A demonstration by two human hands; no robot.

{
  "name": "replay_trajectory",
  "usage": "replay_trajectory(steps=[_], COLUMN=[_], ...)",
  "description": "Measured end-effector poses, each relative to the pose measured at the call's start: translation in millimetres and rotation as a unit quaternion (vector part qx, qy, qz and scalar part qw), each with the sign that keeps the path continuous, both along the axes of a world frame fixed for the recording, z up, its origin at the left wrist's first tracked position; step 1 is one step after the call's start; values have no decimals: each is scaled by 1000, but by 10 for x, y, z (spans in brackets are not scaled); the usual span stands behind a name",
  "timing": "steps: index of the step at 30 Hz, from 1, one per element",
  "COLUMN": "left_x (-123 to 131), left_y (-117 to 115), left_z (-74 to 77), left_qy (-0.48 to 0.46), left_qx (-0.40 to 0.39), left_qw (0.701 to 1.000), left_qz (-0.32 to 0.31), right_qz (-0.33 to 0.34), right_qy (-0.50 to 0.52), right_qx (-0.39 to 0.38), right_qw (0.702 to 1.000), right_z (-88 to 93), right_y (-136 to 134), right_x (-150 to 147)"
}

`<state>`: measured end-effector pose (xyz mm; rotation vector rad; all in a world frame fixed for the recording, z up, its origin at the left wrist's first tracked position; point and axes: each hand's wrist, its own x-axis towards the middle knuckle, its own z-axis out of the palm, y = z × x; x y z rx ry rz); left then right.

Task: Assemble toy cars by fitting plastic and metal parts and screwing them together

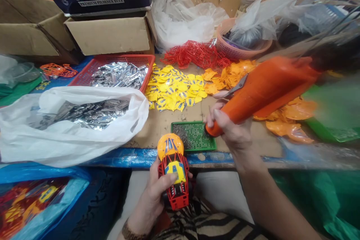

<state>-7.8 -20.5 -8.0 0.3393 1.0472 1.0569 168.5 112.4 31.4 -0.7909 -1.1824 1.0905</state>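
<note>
A: In the head camera view, what does the left hand (152,198) have?
B: It holds a toy car (173,191), down low in front of the table (160,125) edge, over the person's lap. The fingers (166,180) wrap around the red body, and the thumb presses on the yellow piece on top. The round orange end points up toward the table

A: And the right hand (230,129)?
B: Its fingers (217,115) are closed tight around a big orange power tool (270,84). The tip points down at a small green tray (201,137) with tiny dark bits in it, maybe screws. The tool looks blurry, so it is hard to tell if the tip touches the tray

A: How could the person do this bit well?
B: A slow, straight dip seems best, so the tip takes only one little bit. The tray sits right by the table edge, so a hard poke might push it off. The car should sit snug in the left hand, close to the tray, so the way across is short

A: What else is close by?
B: Yellow pieces (176,90) and orange pieces (292,114) lie just behind the tray. A red basket (84,77) of shiny silver packets (118,73) is on the left, with a white bag (70,140) in front of it. The long tool should swing clear of those piles
</note>
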Motion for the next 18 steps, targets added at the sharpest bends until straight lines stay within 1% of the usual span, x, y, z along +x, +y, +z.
replay_trajectory(steps=[8, 12, 18], left_x=[-7, 2, -2], left_y=[-5, -6, -1], left_z=[-18, -5, -28], left_qy=[-5, -4, -12], left_qx=[11, 13, 12], left_qw=[1000, 1000, 1000], left_qz=[-4, 1, 0], right_qz=[-23, -13, -20], right_qy=[-10, -18, -16], right_qx=[-3, 10, -1], right_qw=[1000, 1000, 1000], right_z=[-5, -20, -4], right_y=[16, 17, -22], right_x=[-3, 10, -10])
